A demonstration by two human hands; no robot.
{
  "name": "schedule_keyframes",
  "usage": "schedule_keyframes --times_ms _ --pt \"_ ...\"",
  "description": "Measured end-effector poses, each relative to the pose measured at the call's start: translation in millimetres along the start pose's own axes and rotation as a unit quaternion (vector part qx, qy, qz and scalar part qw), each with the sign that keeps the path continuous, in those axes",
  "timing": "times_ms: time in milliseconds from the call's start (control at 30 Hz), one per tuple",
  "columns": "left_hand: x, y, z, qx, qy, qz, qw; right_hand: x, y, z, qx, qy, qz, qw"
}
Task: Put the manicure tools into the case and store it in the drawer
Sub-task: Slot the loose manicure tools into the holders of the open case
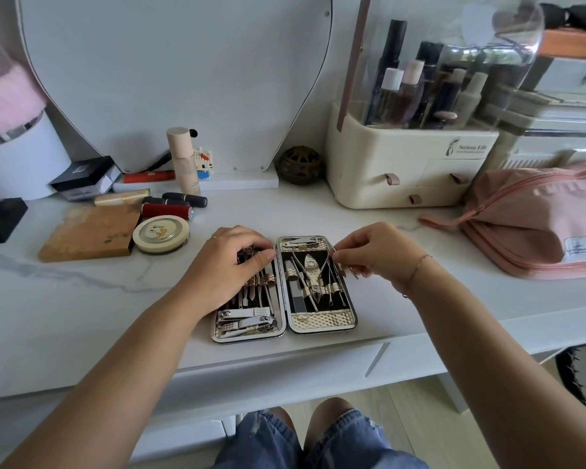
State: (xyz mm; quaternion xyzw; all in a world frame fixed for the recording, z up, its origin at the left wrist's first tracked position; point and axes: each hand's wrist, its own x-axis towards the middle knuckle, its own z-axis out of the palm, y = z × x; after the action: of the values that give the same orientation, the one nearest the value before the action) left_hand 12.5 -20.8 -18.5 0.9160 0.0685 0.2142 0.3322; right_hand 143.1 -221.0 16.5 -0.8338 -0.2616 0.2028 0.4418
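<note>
An open manicure case lies flat near the front edge of the white table, both halves lined with gold straps and filled with metal tools. Nail clippers sit in the left half's lower end; nippers sit in the right half. My left hand rests on the upper part of the left half, fingers bent over the tools there. My right hand is at the case's right edge and pinches a thin metal tool over the outermost slot. A closed drawer front runs under the tabletop below the case.
Left of the case lie a round cream tin, a wooden compact, lipsticks and a bottle. A cream cosmetics organiser stands at the back right, a pink pouch to the right. A mirror stands behind.
</note>
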Motion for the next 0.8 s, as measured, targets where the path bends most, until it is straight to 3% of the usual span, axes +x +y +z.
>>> schedule_keyframes --times_ms 400,600,800 --pt "-0.3 0.7 -0.3 -0.003 0.0 -0.001 1.0 8.6 4.1 7.6 -0.077 0.016 -0.008 0.997" --pt "-0.3 0.6 -0.2 0.0 0.001 -0.003 1.0 5.1 1.9 1.6 0.144 -0.004 0.029 0.989" --pt "-0.6 0.4 -0.2 0.0 0.001 -0.002 1.0 5.9 3.3 4.8 0.207 -0.022 0.074 0.975"
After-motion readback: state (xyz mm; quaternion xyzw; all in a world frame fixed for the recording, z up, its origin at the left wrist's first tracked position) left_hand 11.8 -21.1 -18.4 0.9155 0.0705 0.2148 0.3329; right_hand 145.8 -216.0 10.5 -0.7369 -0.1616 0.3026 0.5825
